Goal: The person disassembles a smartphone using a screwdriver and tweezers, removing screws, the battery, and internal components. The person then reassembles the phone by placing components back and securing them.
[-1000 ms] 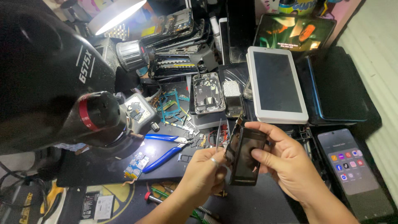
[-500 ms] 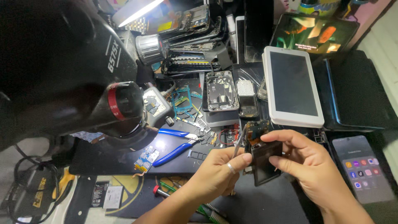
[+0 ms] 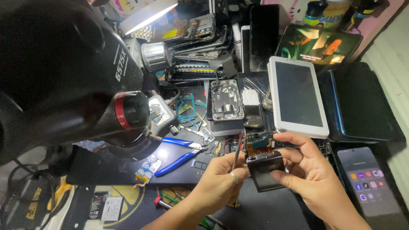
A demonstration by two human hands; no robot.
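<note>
My right hand (image 3: 313, 170) grips a small dark phone part (image 3: 265, 170) with a glossy black face; a circuit board with an orange flex (image 3: 258, 142) sticks out of its top. My left hand (image 3: 221, 181), with a ring on one finger, holds thin metal tweezers (image 3: 237, 151) upright, their tip just left of the board. Both hands hover over a black work mat (image 3: 128, 170) near the bench's front.
A large black microscope head (image 3: 72, 81) with a red ring fills the left. Blue-handled pliers (image 3: 181, 153) lie on the mat. Behind are an opened phone frame (image 3: 226, 100), a white tablet (image 3: 298, 96), a stack of phone parts (image 3: 196, 34) and a lit phone (image 3: 368, 181) at right.
The view has shifted and drawn closer. My hands have turned the dark part so its glossy face shows, and the tweezers now stand upright beside the board.
</note>
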